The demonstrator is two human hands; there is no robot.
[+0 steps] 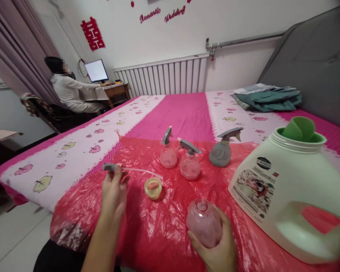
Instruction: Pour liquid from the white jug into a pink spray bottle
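Right hand is cupping the open bottle low on the red sheet; left hand is pinching the sprayer head, tube out. Likely refill step: next needs steady pouring from the jug.

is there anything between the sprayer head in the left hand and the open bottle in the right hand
Only the yellow cap lies near that line, low on the red plastic sheet. The left hand holds the sprayer head and the right hand holds the open bottle.
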